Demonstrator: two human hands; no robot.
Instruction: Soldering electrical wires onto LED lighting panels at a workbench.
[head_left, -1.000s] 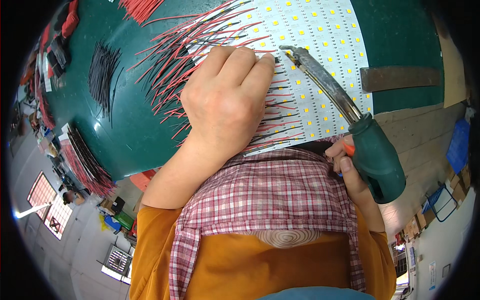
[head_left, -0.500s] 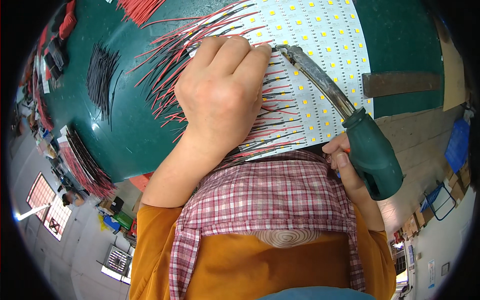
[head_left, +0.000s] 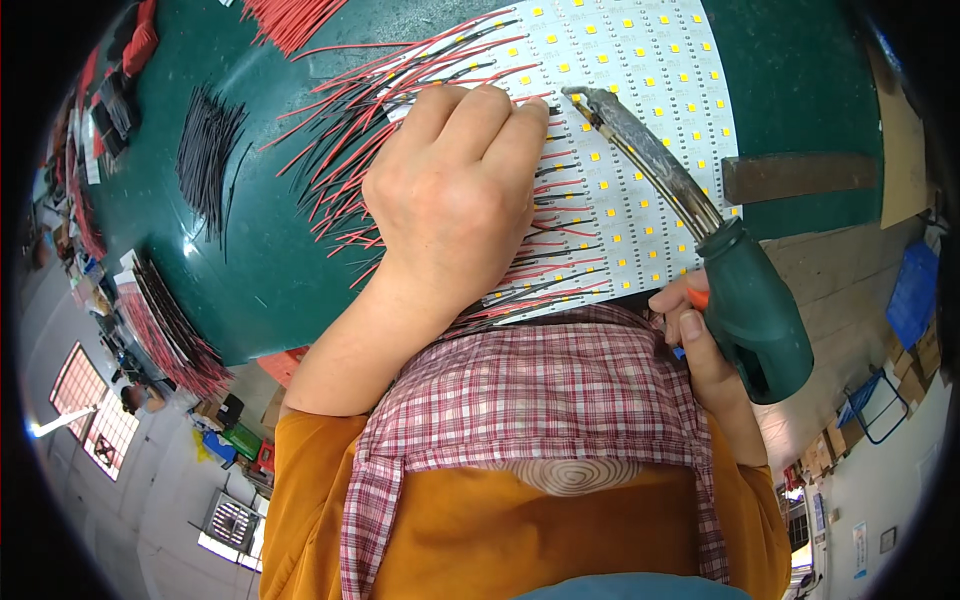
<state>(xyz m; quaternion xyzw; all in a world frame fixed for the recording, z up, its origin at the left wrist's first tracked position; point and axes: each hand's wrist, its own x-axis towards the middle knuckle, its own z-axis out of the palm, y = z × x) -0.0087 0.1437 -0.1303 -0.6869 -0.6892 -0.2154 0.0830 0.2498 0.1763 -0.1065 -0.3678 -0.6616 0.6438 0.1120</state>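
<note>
My left hand (head_left: 455,190) is closed in a fist over the left part of a white LED board (head_left: 640,130) dotted with yellow squares. Its fingertips pinch a wire (head_left: 553,109), whose small dark end shows beside the index finger; the rest lies hidden under the hand. Red and black wires (head_left: 335,150) fan out along the board's left side. In my right hand (head_left: 700,325) is a soldering iron (head_left: 755,310) with a thick green handle and an orange trigger. The iron's bent tip hangs just right of the left fingertips, apart from the wire end.
A bundle of black wires (head_left: 208,160) lies on the green tabletop (head_left: 270,250), with red wires (head_left: 290,22) at the far edge. Wired strips (head_left: 165,335) hang over the left corner. A flat dark bar (head_left: 800,178) lies right of the board. A plaid apron (head_left: 540,390) borders the near edge.
The soldering iron's tip has drawn away from my left fingertips, slightly right and up. My left hand keeps its closed grip. The whole view has shifted a little.
</note>
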